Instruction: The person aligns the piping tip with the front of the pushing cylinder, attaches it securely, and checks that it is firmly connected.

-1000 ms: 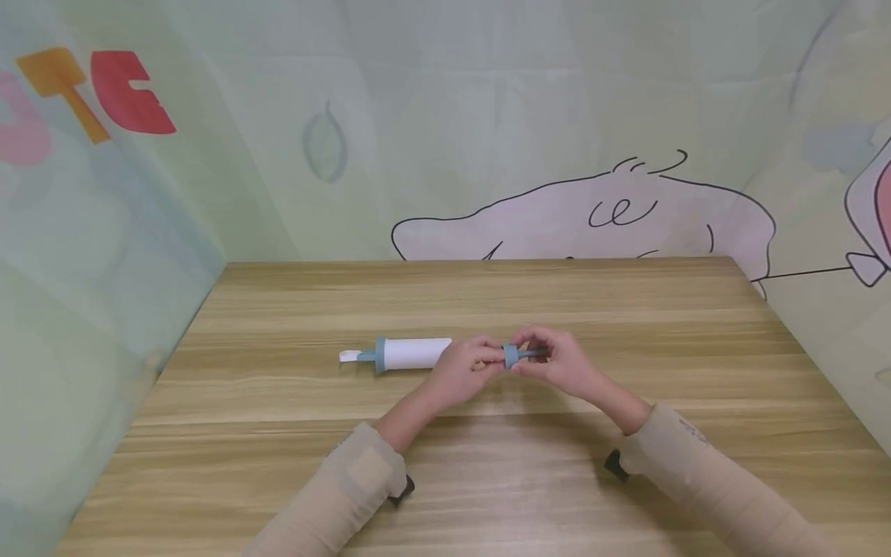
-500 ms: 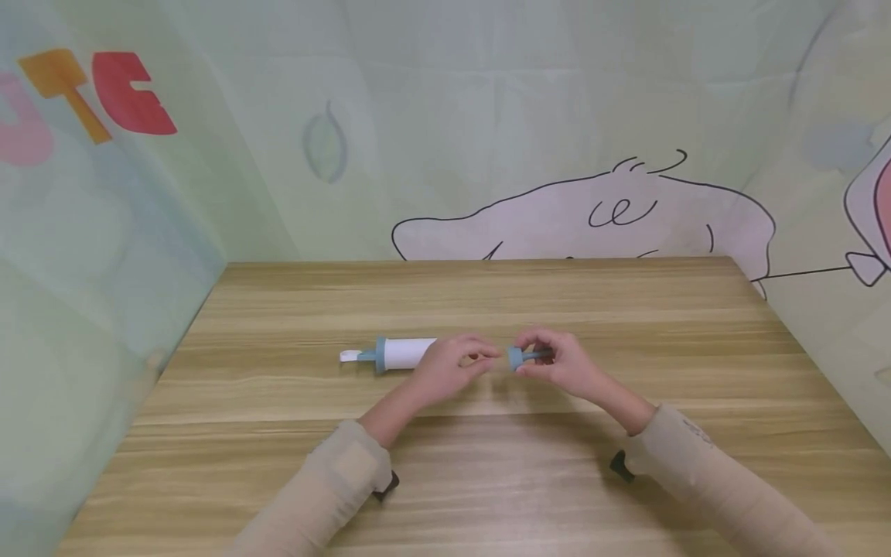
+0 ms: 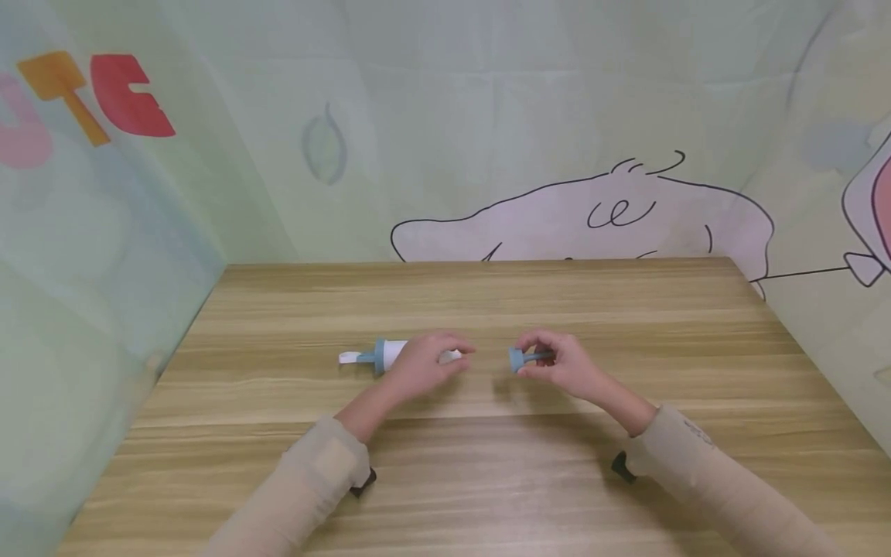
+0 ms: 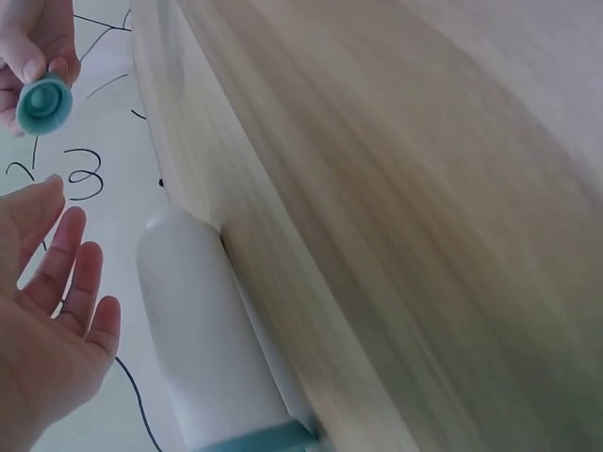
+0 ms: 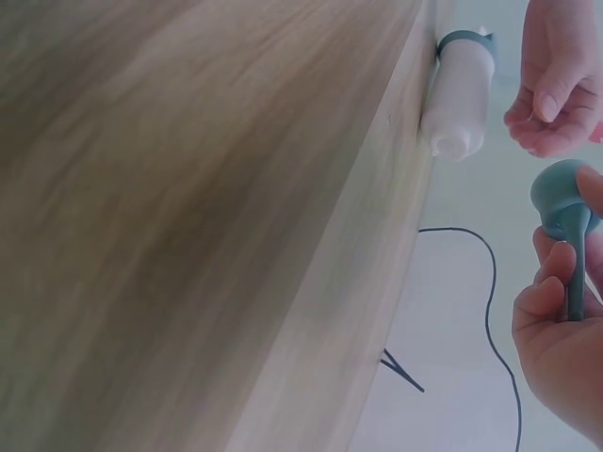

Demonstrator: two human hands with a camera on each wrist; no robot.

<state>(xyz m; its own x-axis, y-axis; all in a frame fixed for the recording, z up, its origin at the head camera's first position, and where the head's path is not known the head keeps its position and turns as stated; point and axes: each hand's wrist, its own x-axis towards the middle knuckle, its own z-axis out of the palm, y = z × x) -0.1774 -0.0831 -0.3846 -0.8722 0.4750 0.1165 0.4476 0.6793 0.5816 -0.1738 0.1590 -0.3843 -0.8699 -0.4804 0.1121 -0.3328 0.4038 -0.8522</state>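
Observation:
A white bottle (image 3: 394, 351) with a blue-green collar lies on its side on the table (image 3: 487, 480). Over its right part, my left hand (image 3: 421, 363) hides much of it. That hand's fingers are parted and curve loosely around nothing, as the left wrist view shows. To the right, my right hand (image 3: 569, 365) pinches a blue-green cap with a thin stem (image 3: 516, 359). The cap's hollow, ringed side (image 4: 44, 104) faces the left hand, and its stem lies along the right fingers. In the right wrist view, the bottle's narrow neck (image 5: 454, 143) is bare.
A slim blue-green piece with a white tip (image 3: 348, 357) sticks out from the bottle's left end. Behind the table hangs a pale cloth backdrop (image 3: 445, 139) with printed drawings and letters. Wood tabletop surrounds both hands.
My left hand has let go at the cap and moved left over the bottle. My right hand, holding the cap, has shifted very slightly right.

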